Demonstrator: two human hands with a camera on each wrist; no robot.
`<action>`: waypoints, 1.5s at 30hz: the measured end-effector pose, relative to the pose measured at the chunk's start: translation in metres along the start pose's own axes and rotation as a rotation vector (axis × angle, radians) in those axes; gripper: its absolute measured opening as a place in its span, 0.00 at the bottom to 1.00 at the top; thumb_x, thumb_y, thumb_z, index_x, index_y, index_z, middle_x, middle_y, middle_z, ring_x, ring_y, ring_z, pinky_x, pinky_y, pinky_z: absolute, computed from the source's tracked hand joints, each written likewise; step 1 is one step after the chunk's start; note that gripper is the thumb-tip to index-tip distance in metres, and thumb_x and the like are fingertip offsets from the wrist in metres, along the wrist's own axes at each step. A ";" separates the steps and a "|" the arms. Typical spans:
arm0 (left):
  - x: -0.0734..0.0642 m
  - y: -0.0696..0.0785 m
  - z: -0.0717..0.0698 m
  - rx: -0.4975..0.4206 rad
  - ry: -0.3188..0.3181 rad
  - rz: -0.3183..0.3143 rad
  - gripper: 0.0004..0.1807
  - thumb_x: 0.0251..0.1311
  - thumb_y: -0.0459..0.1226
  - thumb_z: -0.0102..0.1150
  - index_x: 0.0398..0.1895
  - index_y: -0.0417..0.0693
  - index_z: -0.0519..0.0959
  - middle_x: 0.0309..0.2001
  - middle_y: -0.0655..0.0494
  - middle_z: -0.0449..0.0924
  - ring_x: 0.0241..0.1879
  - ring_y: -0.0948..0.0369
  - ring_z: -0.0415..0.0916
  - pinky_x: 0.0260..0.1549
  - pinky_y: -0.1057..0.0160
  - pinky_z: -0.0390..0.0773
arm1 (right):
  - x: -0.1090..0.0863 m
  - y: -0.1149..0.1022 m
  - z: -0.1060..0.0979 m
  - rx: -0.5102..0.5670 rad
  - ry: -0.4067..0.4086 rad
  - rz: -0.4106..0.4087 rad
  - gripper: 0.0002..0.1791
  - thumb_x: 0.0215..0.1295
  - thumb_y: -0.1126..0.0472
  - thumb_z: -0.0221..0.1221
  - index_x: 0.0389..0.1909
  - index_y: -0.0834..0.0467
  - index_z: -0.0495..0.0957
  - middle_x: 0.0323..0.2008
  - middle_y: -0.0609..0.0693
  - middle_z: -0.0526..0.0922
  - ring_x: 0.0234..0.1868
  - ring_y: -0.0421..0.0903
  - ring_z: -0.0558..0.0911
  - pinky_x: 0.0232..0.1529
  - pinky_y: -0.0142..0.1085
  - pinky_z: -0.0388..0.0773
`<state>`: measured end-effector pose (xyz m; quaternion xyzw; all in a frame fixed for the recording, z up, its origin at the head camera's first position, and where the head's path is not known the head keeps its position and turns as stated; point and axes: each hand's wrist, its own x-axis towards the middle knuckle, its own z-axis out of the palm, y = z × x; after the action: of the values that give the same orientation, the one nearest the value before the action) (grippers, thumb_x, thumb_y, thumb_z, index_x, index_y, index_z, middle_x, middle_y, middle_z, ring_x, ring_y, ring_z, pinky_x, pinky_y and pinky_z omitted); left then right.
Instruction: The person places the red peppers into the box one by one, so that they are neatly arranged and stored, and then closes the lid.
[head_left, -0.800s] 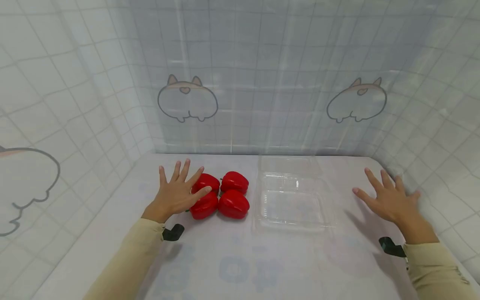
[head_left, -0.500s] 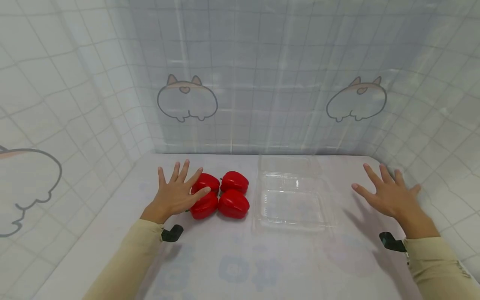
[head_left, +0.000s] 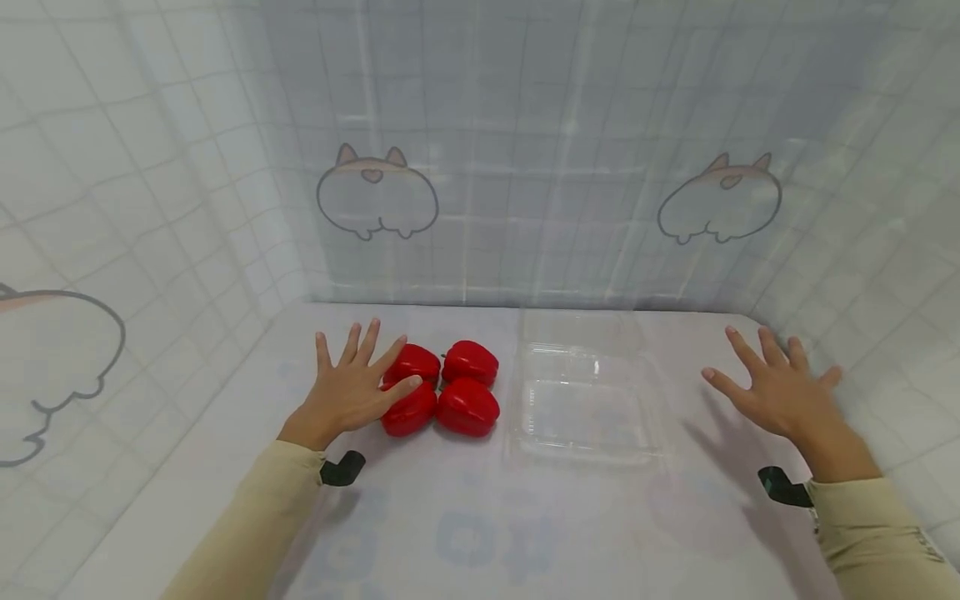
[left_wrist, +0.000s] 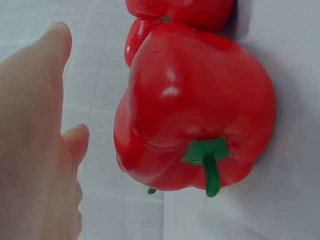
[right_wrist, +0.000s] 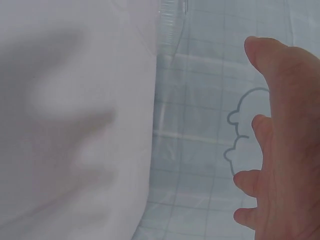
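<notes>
Several red bell peppers sit clustered on the white table, left of the middle. My left hand (head_left: pixel 347 393) is spread over their left side, fingers apart, thumb overlapping the near-left pepper (head_left: pixel 408 412) in the head view. In the left wrist view a gap shows between that hand and the closest pepper (left_wrist: pixel 200 100), whose green stem (left_wrist: pixel 212 172) faces the camera. A clear plastic clamshell box (head_left: pixel 588 457) lies with its lid raised or folded back, right of the peppers. My right hand (head_left: pixel 789 398) hovers right of the box, fingers spread and holding nothing, its shadow on the cloth.
A white cloth with faint printing covers the table (head_left: pixel 600 533). Behind it hangs a gridded curtain (head_left: pixel 487 208) with cartoon animal prints, and similar sheets (head_left: pixel 892 333) close in the left and right sides. Dark wrist cameras (head_left: pixel 342 469) sit at both cuffs.
Both hands hold nearly the same spread pose; the right hand has risen very slightly. The head view has shifted a little. Peppers and box stay where they were.
</notes>
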<state>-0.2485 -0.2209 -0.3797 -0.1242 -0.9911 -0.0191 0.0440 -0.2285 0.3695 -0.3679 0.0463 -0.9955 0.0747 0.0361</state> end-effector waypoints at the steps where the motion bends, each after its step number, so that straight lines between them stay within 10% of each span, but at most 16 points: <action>1: 0.000 0.001 -0.001 0.000 0.003 0.001 0.49 0.62 0.75 0.29 0.81 0.61 0.48 0.80 0.41 0.31 0.76 0.36 0.29 0.59 0.31 0.10 | 0.000 0.000 -0.001 0.000 0.003 0.000 0.49 0.70 0.27 0.41 0.81 0.46 0.34 0.75 0.74 0.36 0.70 0.82 0.35 0.43 0.87 0.26; 45: -0.031 0.020 0.018 0.010 0.123 0.035 0.50 0.62 0.72 0.40 0.80 0.54 0.55 0.80 0.42 0.35 0.77 0.38 0.33 0.63 0.30 0.16 | -0.016 -0.021 0.017 -0.028 0.105 -0.020 0.47 0.70 0.27 0.43 0.81 0.44 0.40 0.74 0.75 0.46 0.71 0.81 0.41 0.47 0.86 0.27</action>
<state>-0.2155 -0.2085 -0.4003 -0.1397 -0.9843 -0.0211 0.1058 -0.2119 0.3476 -0.3827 0.0519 -0.9926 0.0630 0.0897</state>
